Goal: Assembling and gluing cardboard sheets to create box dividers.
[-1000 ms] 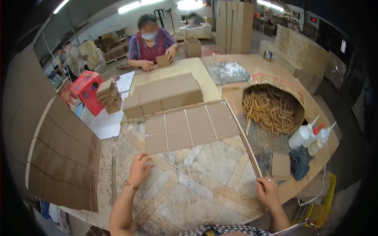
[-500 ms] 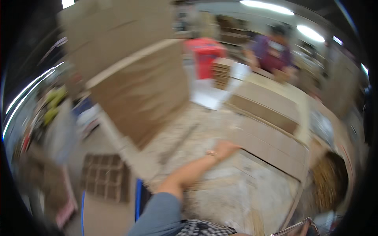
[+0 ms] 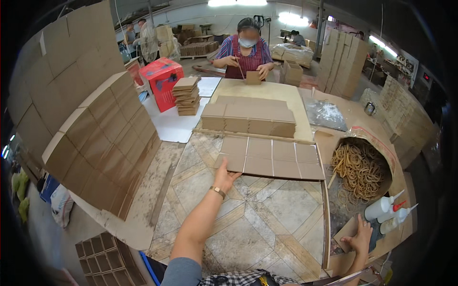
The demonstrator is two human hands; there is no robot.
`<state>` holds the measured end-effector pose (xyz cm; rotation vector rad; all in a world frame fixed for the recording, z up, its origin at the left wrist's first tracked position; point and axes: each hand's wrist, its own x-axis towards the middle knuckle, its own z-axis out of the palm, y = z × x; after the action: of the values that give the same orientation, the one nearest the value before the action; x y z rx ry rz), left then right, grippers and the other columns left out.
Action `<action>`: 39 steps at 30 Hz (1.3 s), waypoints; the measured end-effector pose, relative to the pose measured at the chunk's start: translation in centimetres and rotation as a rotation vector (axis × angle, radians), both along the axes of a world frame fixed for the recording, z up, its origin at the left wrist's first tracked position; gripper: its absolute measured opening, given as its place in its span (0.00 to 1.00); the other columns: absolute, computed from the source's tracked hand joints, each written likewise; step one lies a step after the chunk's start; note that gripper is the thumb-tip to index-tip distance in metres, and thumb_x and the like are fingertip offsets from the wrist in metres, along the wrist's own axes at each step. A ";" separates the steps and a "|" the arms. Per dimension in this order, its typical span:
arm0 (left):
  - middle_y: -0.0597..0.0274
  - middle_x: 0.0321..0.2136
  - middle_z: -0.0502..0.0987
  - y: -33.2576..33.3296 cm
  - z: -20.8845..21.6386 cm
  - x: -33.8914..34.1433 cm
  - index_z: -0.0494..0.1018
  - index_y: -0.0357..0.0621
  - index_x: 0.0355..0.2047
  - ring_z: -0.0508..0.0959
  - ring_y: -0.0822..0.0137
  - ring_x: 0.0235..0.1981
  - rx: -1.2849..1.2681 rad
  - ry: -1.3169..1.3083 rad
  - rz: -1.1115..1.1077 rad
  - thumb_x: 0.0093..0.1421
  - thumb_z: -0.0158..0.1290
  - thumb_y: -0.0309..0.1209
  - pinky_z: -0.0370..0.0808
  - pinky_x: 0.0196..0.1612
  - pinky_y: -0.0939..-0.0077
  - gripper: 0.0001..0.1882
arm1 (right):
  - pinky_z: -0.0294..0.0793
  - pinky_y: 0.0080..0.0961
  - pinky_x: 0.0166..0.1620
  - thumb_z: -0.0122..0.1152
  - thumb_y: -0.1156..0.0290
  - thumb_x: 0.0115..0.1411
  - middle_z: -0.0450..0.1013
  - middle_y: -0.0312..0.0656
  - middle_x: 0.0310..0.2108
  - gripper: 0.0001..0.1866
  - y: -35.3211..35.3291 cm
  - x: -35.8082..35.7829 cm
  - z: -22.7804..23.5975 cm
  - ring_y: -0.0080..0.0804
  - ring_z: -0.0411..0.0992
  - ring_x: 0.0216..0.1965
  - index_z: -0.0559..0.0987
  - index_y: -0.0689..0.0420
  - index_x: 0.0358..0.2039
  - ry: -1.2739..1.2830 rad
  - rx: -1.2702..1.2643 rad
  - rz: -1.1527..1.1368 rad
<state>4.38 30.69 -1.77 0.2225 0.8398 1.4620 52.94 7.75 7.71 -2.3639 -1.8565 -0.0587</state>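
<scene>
My left hand rests at the near-left corner of a row of flat brown cardboard panels, fingers stretched out and thumb apart. Its fingertips touch the panel edge. Pale lines cross the panels, which lie on the patterned tabletop. At the lower right, my right hand has its thumb over a small brown cardboard piece, with its fingers along the piece's far side. White squeeze bottles, one with a red tip, stand just beyond that hand.
Behind the panels lies a long cardboard stack. Tall cardboard stands at left, near a red box and a small stack. A sack holds rubber bands. Across the table, a masked person handles a small box.
The view has turned and sharpened. My right hand has come into sight at the lower right, on the small cardboard piece. My left hand stays at the panels' near edge.
</scene>
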 end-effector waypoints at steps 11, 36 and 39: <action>0.48 0.51 0.68 -2.3 -0.3 -1.2 0.58 0.39 0.56 0.72 0.48 0.50 -0.049 0.072 0.050 0.68 0.38 0.38 0.72 0.49 0.47 0.21 | 0.61 0.44 0.33 0.66 0.71 0.45 0.67 0.54 0.27 0.16 -2.0 -0.3 1.5 0.58 0.65 0.31 0.67 0.64 0.28 0.165 0.136 0.077; 0.62 0.41 0.74 -43.5 -0.7 -1.9 0.65 0.42 0.49 0.77 0.70 0.37 -0.211 0.153 0.520 0.64 0.48 0.39 0.77 0.37 0.75 0.17 | 0.71 0.36 0.36 0.55 0.82 0.40 0.73 0.45 0.31 0.15 0.1 -30.1 1.9 0.44 0.72 0.34 0.74 0.58 0.32 0.329 0.064 1.191; 0.63 0.42 0.73 -44.1 -2.0 -2.3 0.65 0.43 0.49 0.76 0.72 0.38 -0.203 0.159 0.512 0.64 0.48 0.38 0.76 0.39 0.77 0.17 | 0.67 0.33 0.35 0.57 0.80 0.38 0.70 0.40 0.29 0.14 -2.3 -33.8 0.4 0.39 0.70 0.34 0.74 0.56 0.30 0.326 0.008 1.352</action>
<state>2.08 -13.37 -3.73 -0.0365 1.2292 1.8332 19.10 5.44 8.07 -0.6323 -2.7192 0.4079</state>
